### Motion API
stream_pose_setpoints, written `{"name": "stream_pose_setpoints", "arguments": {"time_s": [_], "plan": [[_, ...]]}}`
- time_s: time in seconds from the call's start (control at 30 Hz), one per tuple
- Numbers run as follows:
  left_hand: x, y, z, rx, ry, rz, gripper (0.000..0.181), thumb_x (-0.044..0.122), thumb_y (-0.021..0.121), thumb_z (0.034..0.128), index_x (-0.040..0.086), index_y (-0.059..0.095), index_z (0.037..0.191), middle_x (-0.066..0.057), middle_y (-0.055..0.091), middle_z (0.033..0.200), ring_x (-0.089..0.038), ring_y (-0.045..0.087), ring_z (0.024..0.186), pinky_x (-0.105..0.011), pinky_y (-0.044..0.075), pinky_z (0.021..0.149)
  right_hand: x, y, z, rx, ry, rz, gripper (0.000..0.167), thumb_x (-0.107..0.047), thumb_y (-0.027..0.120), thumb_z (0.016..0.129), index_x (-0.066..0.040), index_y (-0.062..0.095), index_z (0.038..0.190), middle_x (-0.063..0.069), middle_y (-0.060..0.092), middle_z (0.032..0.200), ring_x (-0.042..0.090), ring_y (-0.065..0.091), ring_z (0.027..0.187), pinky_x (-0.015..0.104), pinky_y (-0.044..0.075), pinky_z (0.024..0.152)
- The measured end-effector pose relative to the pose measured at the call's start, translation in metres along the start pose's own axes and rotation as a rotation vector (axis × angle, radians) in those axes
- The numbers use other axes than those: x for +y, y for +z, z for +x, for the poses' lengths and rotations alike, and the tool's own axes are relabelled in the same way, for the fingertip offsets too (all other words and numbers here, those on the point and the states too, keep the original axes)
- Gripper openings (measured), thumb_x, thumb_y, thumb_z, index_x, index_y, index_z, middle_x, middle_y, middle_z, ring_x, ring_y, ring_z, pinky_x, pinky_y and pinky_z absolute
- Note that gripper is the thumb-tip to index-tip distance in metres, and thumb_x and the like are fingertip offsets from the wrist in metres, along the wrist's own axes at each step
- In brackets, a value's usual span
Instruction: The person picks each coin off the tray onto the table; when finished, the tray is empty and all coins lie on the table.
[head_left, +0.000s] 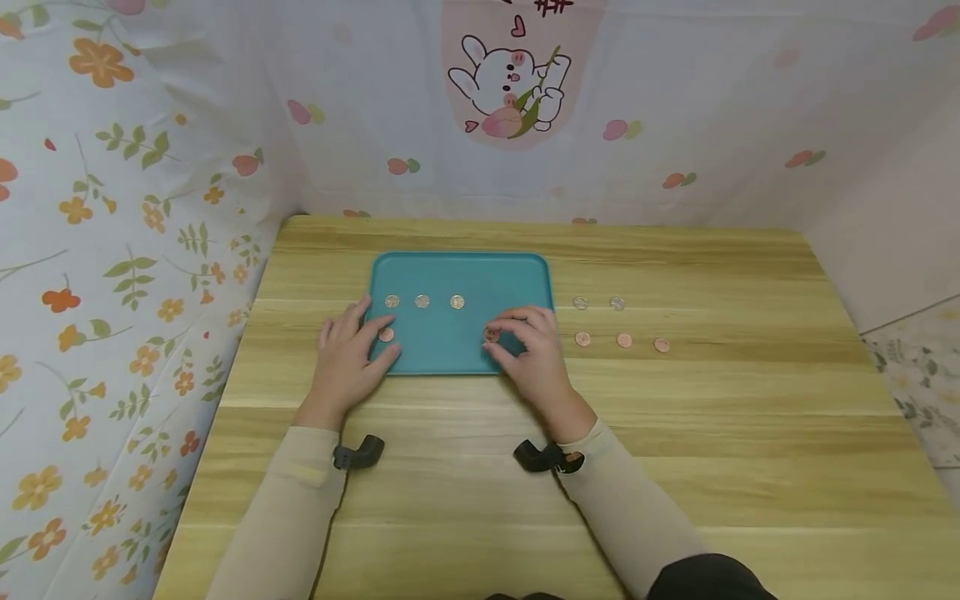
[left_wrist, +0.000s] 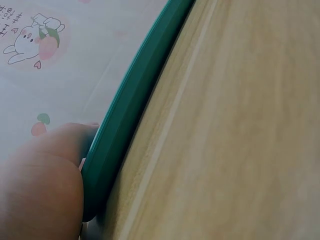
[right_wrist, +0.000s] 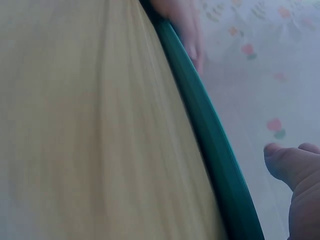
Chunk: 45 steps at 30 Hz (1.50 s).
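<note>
A teal tray [head_left: 442,354] lies on the wooden table. On it, three silvery coins form a row: a left coin [head_left: 392,302], a middle coin [head_left: 422,302] and a right coin [head_left: 457,302]. My left hand [head_left: 347,357] rests at the tray's left edge, its thumb and forefinger spread on either side of a copper coin [head_left: 386,334] lying on the tray. Over the tray's right part, my right hand [head_left: 536,358] pinches another copper coin [head_left: 492,335] between thumb and fingers. Neither wrist view shows a coin; the left thumb [left_wrist: 45,185] and right fingers [right_wrist: 295,165] appear beside the tray rim.
Right of the tray lie two silvery coins [head_left: 581,303] and, nearer me, a row of three copper coins [head_left: 624,341]. A patterned cloth [head_left: 360,100] hangs behind the table, and a floral one [head_left: 112,275] on the left. Both wrists wear dark camera mounts [head_left: 360,452].
</note>
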<state>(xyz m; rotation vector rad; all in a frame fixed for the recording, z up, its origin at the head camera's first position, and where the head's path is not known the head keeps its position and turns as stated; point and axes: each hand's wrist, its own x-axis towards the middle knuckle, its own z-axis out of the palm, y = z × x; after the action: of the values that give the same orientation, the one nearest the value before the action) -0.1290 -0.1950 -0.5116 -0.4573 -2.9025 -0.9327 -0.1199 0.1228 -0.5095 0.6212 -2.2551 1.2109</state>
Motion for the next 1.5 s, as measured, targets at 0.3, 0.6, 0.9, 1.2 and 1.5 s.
{"name": "stream_pose_setpoints", "arguments": {"time_s": [0.3, 0.6, 0.9, 1.2, 1.5], "plan": [[-0.002, 0.001, -0.001, 0.005, -0.002, -0.001, 0.054, 0.040, 0.067, 0.1018, 0.013, 0.063, 0.149, -0.019, 0.030, 0.172, -0.045, 0.023, 0.158, -0.070, 0.003, 0.124, 0.025, -0.036, -0.011, 0.098, 0.156, 0.002, 0.030, 0.003, 0.091, 0.082, -0.002, 0.081, 0.109, 0.016, 0.071, 0.116, 0.037, 0.057, 0.116, 0.036, 0.043, 0.100], [-0.001, 0.001, 0.000, 0.007, -0.001, -0.002, 0.054, 0.039, 0.068, 0.1015, 0.013, 0.063, 0.149, -0.019, 0.030, 0.172, -0.045, 0.023, 0.158, -0.069, 0.003, 0.124, 0.049, -0.082, -0.028, 0.208, 0.274, -0.075, 0.031, 0.006, 0.091, 0.080, 0.000, 0.080, 0.109, 0.020, 0.070, 0.116, 0.032, 0.058, 0.110, 0.026, 0.040, 0.091], [0.000, 0.000, -0.001, 0.009, 0.004, 0.000, 0.055, 0.038, 0.069, 0.1012, 0.011, 0.063, 0.149, -0.020, 0.031, 0.172, -0.044, 0.024, 0.158, -0.070, 0.004, 0.123, 0.065, -0.135, -0.046, 0.267, 0.434, -0.190, 0.031, 0.005, 0.087, 0.086, 0.005, 0.077, 0.116, 0.024, 0.065, 0.118, 0.011, 0.054, 0.107, 0.019, 0.045, 0.082], [-0.003, 0.000, -0.002, 0.014, 0.001, 0.000, 0.055, 0.038, 0.068, 0.1012, 0.012, 0.063, 0.149, -0.020, 0.031, 0.172, -0.042, 0.023, 0.159, -0.069, 0.004, 0.124, 0.087, -0.164, -0.048, 0.317, 0.450, -0.309, 0.027, 0.004, 0.086, 0.086, 0.009, 0.077, 0.112, 0.029, 0.070, 0.112, 0.040, 0.057, 0.109, 0.033, 0.033, 0.092], [-0.005, 0.003, -0.001, 0.016, 0.010, 0.006, 0.055, 0.039, 0.069, 0.1008, 0.012, 0.064, 0.148, -0.019, 0.030, 0.172, -0.043, 0.025, 0.158, -0.070, 0.004, 0.123, 0.098, -0.172, -0.039, 0.190, 0.571, -0.351, 0.028, -0.002, 0.085, 0.089, 0.007, 0.077, 0.114, 0.026, 0.070, 0.121, 0.046, 0.057, 0.122, 0.051, 0.025, 0.109]]}}
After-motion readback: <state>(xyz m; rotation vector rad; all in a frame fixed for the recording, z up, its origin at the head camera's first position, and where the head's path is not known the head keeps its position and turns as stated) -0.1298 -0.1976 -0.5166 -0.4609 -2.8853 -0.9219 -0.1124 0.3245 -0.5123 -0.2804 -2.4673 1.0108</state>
